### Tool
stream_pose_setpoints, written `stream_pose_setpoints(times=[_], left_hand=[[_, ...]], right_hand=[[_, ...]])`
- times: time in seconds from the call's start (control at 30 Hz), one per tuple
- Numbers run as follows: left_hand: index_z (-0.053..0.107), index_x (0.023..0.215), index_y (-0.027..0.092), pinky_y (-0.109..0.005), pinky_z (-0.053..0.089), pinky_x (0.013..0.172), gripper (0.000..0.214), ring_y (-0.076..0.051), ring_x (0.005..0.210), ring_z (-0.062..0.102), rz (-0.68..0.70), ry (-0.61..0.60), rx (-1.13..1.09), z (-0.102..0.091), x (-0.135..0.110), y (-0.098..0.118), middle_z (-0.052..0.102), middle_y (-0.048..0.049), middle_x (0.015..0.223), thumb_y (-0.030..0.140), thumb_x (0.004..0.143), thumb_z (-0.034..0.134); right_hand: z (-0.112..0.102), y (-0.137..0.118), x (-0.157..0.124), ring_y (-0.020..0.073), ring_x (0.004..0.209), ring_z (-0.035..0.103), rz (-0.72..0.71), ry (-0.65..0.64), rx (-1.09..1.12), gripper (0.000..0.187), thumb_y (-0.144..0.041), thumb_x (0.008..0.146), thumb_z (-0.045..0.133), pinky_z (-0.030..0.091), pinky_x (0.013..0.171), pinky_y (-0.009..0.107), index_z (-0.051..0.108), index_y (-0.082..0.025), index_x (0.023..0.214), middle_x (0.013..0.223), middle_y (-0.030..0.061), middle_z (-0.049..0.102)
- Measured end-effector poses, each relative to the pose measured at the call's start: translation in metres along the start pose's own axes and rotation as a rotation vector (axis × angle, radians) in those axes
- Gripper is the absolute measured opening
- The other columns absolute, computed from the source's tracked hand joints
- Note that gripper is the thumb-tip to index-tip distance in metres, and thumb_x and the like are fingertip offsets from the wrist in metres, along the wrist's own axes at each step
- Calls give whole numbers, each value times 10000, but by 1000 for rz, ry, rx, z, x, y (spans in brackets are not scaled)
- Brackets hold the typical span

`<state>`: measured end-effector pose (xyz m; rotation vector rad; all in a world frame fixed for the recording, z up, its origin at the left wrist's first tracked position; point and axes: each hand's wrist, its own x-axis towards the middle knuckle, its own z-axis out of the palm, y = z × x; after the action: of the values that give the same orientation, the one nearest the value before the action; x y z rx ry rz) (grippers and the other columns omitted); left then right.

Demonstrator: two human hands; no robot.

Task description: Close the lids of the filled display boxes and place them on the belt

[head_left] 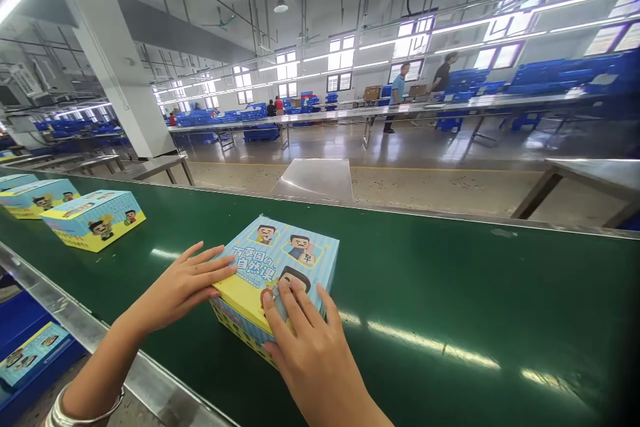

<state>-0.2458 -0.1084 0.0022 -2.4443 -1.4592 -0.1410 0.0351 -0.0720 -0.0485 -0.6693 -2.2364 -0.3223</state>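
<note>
A blue and yellow cardboard box (255, 267) printed with cartoon figures sits on the green conveyor belt (440, 287) in front of me. My left hand (193, 283) touches its left top edge, fingers stretched out and slightly apart. Across the near right part of the lid lies my right hand (307, 333), its fingers spread over the printed figure. Neither hand is wrapped round the box. Part of the lid and the near right side are hidden under my right hand.
Similar boxes (95, 217) stand further left on the belt. A blue crate (30, 327) with a flat printed box (33, 353) is below the metal rail at lower left. Steel tables (320, 177) adjoin the far side. People (399, 90) stand beyond, near stacked blue crates.
</note>
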Motion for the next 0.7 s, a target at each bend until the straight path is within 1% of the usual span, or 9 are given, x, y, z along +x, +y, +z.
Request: stream_pose_setpoints(times=[0.07,0.1,0.17,0.23,0.33,0.4,0.47,0.57,0.7], left_hand=[[199,1482,343,-565,174,1151,530,-261,1421,260,-46,-16,18,-3,-1,-1,343,3,1506,471,991,352],[185,1493,299,-569,132,1159,629,-279,1425,245,-68,9,43,-3,-1,0,326,-27,1516,550,955,392],[157,1504,200,-566,46,1169,863,-309,1418,253,-96,124,123,3,0,8,322,-99,1514,672,858,481],[173,1497,136,-550,34,1174,965,-322,1400,291,-100,257,176,18,1,19,353,-152,1491,702,805,536],[293,1452,131,-494,205,1153,878,-307,1339,403,-139,431,107,42,3,27,480,-160,1406,669,812,561],[388,1400,159,-456,319,1093,766,-288,1267,493,-180,550,48,50,3,24,579,-131,1311,648,833,552],[468,1340,191,-428,383,1037,678,-264,1192,561,-185,640,9,50,2,15,636,-101,1237,648,844,538],[540,1263,206,-390,422,986,662,-234,1121,611,-197,711,-18,40,0,2,672,-76,1181,693,815,541],[577,1218,210,-368,439,937,627,-215,1069,636,-257,758,43,34,2,-5,693,-56,1140,691,817,543]], right_hand=[[5,-1,13,285,1231,493,3,-1,5,474,-394,842,674,243,1052,503,567,-201,1261,1298,113,588],[8,-1,19,288,1231,493,2,0,4,489,-397,834,684,240,1052,506,565,-200,1266,1300,115,586],[14,-3,28,291,1228,494,-12,12,-1,487,-392,842,675,236,1053,513,563,-196,1273,1301,121,584],[20,-7,34,297,1217,503,-28,40,-11,433,-373,876,634,245,1046,517,576,-185,1262,1292,130,589],[32,-17,40,317,1199,513,-53,66,-25,367,-324,915,563,269,1036,522,601,-156,1239,1270,144,601],[40,-25,48,338,1190,517,-72,67,-29,354,-278,918,538,285,1033,530,610,-130,1231,1255,153,608],[48,-31,59,350,1180,523,-87,56,-13,344,-249,924,506,309,1025,533,619,-117,1222,1243,157,614],[52,-29,72,326,1180,532,-115,68,62,348,-271,970,416,346,1012,504,623,-137,1216,1245,139,615],[39,6,68,272,1273,458,-351,58,170,447,-365,1000,332,327,1053,469,453,-177,1387,1375,101,516]])
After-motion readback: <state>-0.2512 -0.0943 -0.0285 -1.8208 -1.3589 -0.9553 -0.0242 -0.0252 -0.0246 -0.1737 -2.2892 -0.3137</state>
